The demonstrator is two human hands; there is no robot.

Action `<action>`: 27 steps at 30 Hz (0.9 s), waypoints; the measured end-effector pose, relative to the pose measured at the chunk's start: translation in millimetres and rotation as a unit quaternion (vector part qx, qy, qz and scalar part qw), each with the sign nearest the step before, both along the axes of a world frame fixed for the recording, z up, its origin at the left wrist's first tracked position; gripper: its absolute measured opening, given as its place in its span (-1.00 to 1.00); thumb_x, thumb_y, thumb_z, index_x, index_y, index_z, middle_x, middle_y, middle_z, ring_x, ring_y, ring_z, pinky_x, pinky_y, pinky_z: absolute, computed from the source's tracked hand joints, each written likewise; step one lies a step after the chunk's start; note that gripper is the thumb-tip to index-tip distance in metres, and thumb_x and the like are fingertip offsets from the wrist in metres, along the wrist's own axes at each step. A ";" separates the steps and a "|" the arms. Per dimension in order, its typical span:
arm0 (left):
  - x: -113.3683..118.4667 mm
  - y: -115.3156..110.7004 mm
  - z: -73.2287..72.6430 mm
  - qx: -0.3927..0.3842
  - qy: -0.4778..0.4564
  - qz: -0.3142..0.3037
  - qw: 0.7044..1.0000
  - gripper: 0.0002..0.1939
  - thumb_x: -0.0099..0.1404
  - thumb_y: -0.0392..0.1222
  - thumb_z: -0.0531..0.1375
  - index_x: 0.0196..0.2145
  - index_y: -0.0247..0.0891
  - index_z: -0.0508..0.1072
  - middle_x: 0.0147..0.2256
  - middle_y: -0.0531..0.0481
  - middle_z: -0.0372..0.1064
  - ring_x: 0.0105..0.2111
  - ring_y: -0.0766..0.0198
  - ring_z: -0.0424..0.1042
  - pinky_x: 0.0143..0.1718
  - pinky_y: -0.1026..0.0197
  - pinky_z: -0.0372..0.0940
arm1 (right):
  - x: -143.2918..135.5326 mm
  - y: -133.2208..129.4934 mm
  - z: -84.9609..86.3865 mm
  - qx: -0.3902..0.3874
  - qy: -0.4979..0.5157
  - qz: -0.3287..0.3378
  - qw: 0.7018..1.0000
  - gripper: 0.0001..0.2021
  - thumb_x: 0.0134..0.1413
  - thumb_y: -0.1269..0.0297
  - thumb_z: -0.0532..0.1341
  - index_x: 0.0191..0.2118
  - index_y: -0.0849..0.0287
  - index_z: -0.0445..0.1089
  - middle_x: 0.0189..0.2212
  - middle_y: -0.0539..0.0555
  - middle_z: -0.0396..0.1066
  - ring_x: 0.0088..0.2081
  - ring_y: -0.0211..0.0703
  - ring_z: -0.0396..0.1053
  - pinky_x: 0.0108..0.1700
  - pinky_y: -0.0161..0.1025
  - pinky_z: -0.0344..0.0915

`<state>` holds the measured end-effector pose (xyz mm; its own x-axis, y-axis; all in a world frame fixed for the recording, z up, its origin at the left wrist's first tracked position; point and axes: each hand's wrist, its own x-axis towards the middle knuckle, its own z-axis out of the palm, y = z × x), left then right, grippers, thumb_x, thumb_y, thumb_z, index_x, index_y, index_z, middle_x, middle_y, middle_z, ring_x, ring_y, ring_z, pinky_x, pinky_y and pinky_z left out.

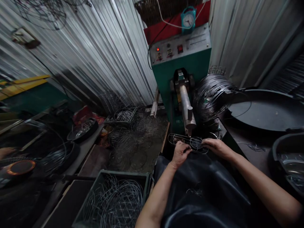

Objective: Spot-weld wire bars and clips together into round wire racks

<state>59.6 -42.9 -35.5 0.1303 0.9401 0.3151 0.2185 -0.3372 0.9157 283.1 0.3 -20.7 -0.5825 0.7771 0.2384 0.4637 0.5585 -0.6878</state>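
Between my two hands, just under the electrode arm point(186, 106) of a green spot welder point(163, 82), is a wire frame point(187, 138) with rounded ends and a small ring in it. My left hand point(180, 154) is closed on the frame's near left side, thumb and fingers pinching the wire. At the right end, my right hand point(217, 146) grips the frame with its fingers together. Part of the wire is hidden behind the fingers. A dark apron point(204, 186) covers my lap below, with a few bits of wire lying on it.
Bundled wire rings point(211, 95) hang right of the welder, beside a large black pan point(268, 109). A dark tub point(276, 152) holds metal parts at right. Lower left stands a green crate point(101, 190) of wire hoops. Another person's hand point(6, 152) shows at far left.
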 end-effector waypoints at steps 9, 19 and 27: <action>-3.6 14.5 3.6 0.029 0.078 0.003 0.997 -0.93 0.14 -0.19 0.22 -0.44 -0.23 0.45 -0.40 -0.02 0.40 -0.27 0.22 0.30 -0.13 0.14 0.17 | -7.1 11.4 20.2 -0.008 -0.010 -0.024 1.000 -0.64 0.10 0.00 0.05 -0.32 0.16 0.46 -0.40 0.09 0.49 -0.37 -0.12 0.43 -0.30 -0.25 0.33; -2.5 8.8 -11.5 -0.015 -0.014 0.014 1.000 -0.88 0.13 -0.15 0.22 -0.41 -0.26 0.41 -0.39 0.02 0.33 -0.31 0.30 0.29 -0.20 0.23 0.19 | 19.8 -9.0 5.0 -0.049 0.078 -0.096 0.991 -0.57 -0.01 -0.12 0.14 -0.25 0.14 0.47 -0.24 0.12 0.49 -0.20 -0.02 0.42 -0.13 -0.16 0.32; -12.7 6.2 -33.7 -0.097 -0.206 0.087 0.970 -0.79 0.06 -0.10 0.26 -0.42 -0.29 0.37 -0.45 0.08 0.25 -0.41 0.39 0.23 -0.28 0.32 0.14 | 11.6 -0.7 8.2 -0.076 0.067 -0.070 0.992 -0.61 0.02 -0.09 0.13 -0.34 0.16 0.47 -0.42 0.07 0.50 -0.35 -0.11 0.44 -0.25 -0.24 0.32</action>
